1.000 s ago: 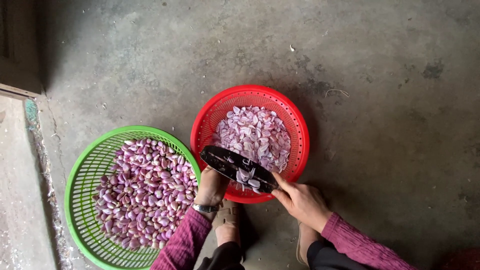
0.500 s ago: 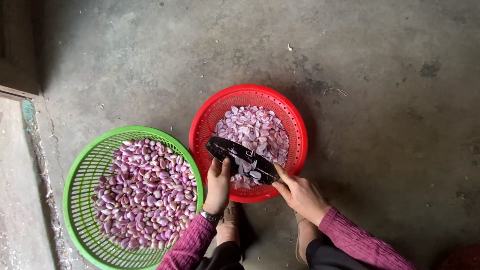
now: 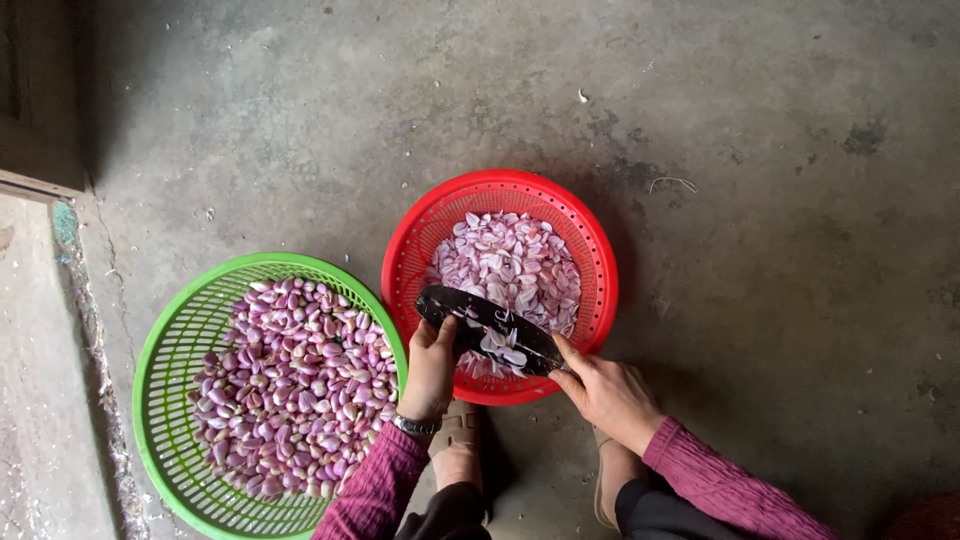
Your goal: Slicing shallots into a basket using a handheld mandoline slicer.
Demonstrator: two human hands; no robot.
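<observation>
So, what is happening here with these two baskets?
A person crouches on a concrete floor and holds a dark knife over the red basket, which holds pale sliced pieces. The right hand grips the handle end; the left hand is at the blade, and a few slices lie on it. Beside it, the green basket is full of purple cloves.
</observation>
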